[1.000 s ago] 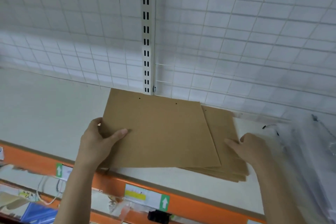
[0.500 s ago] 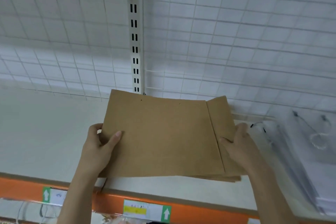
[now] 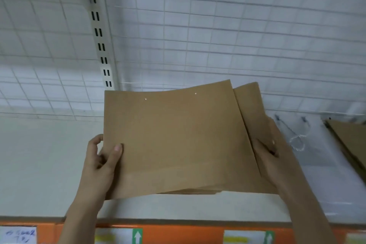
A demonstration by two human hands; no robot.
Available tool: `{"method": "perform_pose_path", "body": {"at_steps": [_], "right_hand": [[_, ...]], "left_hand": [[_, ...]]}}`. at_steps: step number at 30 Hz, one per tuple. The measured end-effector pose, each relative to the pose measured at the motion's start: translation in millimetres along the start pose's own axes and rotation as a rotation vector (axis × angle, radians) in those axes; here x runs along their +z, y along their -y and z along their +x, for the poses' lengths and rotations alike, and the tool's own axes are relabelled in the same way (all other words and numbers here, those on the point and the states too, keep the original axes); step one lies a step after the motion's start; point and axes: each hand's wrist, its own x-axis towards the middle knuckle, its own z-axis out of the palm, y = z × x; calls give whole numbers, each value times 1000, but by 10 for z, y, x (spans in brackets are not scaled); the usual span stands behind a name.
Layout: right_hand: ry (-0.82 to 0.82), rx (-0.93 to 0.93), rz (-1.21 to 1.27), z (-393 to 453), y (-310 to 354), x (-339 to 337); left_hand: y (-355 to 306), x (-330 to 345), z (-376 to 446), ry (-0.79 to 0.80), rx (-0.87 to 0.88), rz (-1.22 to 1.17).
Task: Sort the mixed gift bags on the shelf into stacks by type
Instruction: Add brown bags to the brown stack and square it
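1. A white shelf [image 3: 39, 164] is seen, edged along the front by an orange strip [image 3: 188, 233] bearing paper labels.
2. To the right of the shelf's slotted upright [image 3: 99, 31], near the right end, clear plastic bags [image 3: 316, 164] with string handles are laid flat on the shelf.
3. Further right of the upright, at the frame edge, a brown paper stack [image 3: 352, 140] is laid over the clear bags.
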Motion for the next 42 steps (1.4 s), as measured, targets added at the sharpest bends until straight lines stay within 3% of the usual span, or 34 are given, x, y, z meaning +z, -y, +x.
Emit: {"method": "perform_pose_path", "body": {"at_steps": [8, 16, 28, 32, 39, 42], "right_hand": [[-34, 5, 228, -54, -393, -1194], [-12, 35, 250, -33, -921, -2400], [27, 91, 328, 94, -1304, -2876], [-35, 84, 314, 192, -1375, -3062], [-124, 180, 272, 469, -1653, -3787], [-81, 209, 293, 696, -1861, -4224]], "left_hand": [[-146, 1016, -579, -45, 51, -97], [-185, 2088, -1461, -47, 33, -90], [-302, 2654, -1596, -8, 18, -42], [-354, 2896, -1552, 25, 5, -66], [-501, 3607, -1659, 91, -4, -57], [-516, 3975, -1785, 79, -3, -47]]}}
